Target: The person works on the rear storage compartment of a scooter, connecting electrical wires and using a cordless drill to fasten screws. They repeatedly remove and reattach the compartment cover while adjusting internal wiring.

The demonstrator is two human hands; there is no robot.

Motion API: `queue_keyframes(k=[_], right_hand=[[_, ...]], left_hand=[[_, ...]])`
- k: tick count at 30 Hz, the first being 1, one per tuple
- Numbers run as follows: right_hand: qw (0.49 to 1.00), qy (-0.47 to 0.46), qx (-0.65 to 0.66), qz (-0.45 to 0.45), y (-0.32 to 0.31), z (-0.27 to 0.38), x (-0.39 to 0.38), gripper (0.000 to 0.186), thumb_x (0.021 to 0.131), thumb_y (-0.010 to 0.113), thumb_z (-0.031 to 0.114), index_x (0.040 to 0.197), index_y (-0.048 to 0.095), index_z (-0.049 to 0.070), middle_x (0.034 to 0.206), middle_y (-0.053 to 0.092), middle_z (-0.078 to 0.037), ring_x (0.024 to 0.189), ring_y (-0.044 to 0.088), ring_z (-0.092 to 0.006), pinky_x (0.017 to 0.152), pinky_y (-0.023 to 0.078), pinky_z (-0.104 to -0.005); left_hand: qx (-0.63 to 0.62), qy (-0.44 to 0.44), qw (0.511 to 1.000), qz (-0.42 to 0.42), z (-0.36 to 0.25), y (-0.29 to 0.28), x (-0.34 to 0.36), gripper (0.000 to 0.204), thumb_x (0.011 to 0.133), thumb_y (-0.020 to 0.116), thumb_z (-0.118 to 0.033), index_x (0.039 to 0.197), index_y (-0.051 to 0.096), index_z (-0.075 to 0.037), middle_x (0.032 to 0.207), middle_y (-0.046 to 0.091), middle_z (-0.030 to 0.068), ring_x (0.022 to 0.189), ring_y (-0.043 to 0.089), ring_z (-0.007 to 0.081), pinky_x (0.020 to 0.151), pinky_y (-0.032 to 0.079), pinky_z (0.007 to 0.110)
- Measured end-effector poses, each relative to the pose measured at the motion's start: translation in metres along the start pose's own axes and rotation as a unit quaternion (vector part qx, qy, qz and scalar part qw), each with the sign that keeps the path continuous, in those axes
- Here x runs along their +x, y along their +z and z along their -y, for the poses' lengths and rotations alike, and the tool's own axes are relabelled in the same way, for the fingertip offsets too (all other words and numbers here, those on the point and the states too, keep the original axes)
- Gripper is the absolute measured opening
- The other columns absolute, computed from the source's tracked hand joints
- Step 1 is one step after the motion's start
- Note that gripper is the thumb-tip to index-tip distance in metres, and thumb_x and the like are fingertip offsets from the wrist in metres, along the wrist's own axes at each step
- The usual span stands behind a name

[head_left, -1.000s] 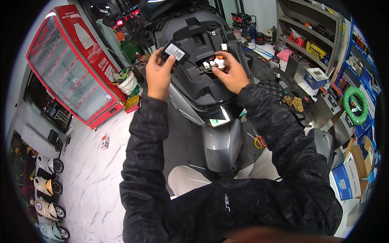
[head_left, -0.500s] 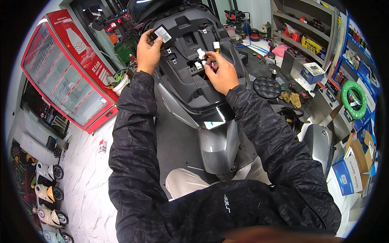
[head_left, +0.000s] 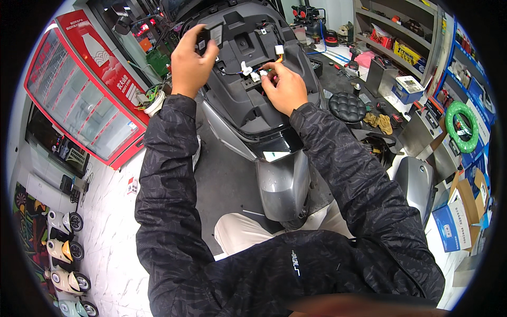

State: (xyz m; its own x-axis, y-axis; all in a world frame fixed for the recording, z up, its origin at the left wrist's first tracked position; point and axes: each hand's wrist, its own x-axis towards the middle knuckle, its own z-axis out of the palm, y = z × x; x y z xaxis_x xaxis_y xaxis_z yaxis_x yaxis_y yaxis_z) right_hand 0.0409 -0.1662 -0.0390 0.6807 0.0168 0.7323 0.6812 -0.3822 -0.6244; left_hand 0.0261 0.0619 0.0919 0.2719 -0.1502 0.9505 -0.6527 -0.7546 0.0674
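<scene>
My left hand (head_left: 189, 68) grips a small flat black box (head_left: 214, 33) by its edges, thumb on one side and fingers on the other. It is tilted above the left side of a grey scooter's open seat bay (head_left: 240, 112). Lower and to the right, my right hand (head_left: 288, 91) has its thumb and fingers pinched at a white wire connector (head_left: 263, 73), partly hidden by the fingertips. Beside it lie other white plugs (head_left: 246, 68) on thin wires. Just above these fingers, one more white connector (head_left: 279, 50) stands up on orange wires.
The scooter's rear fender (head_left: 284, 193) points toward my knees. To the right are a round black tufted stool (head_left: 347, 109), brown gloves (head_left: 379, 123), and a green ring-shaped coil (head_left: 461, 127). A red glass-door fridge (head_left: 119, 95) stands at left, near a white bucket (head_left: 154, 103).
My left hand has shifted slightly up and left and turned the black box, so its white label no longer faces me. The right hand has moved slightly up and left among the connectors.
</scene>
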Motion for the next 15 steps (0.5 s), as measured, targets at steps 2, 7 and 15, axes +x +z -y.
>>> queue_keyframes(k=[2,7,15], right_hand=[[1.0,-0.002,0.005,-0.008,0.001,0.0,0.0,0.029,0.098,0.073,0.02,0.124,0.074,0.006,0.093,0.078,-0.009,0.08,0.075,-0.025,0.078,0.058,-0.0394],[1.0,-0.017,-0.01,-0.013,0.002,-0.002,0.001,0.031,0.098,0.076,0.025,0.123,0.075,0.006,0.097,0.078,-0.009,0.085,0.075,-0.0271,0.08,0.059,-0.0408],[0.961,-0.113,-0.226,0.109,0.012,0.01,0.053,0.045,0.096,0.08,0.042,0.132,0.078,0.016,0.126,0.075,-0.011,0.112,0.074,-0.0348,0.093,0.06,-0.0482]], left_hand=[[0.024,0.074,0.997,0.023,-0.016,0.003,0.001,0.04,0.092,0.078,-0.012,0.13,0.07,-0.003,0.113,0.076,0.016,0.098,0.075,0.0334,0.088,0.06,0.041],[0.052,0.234,0.968,0.082,-0.04,0.019,0.006,0.042,0.092,0.077,-0.006,0.133,0.07,-0.007,0.118,0.076,0.0156,0.108,0.074,0.0348,0.093,0.06,0.044],[0.066,0.208,0.97,0.105,-0.05,0.02,0.01,0.042,0.094,0.075,-0.01,0.135,0.069,-0.01,0.108,0.076,0.0136,0.097,0.073,0.0356,0.086,0.06,0.044]])
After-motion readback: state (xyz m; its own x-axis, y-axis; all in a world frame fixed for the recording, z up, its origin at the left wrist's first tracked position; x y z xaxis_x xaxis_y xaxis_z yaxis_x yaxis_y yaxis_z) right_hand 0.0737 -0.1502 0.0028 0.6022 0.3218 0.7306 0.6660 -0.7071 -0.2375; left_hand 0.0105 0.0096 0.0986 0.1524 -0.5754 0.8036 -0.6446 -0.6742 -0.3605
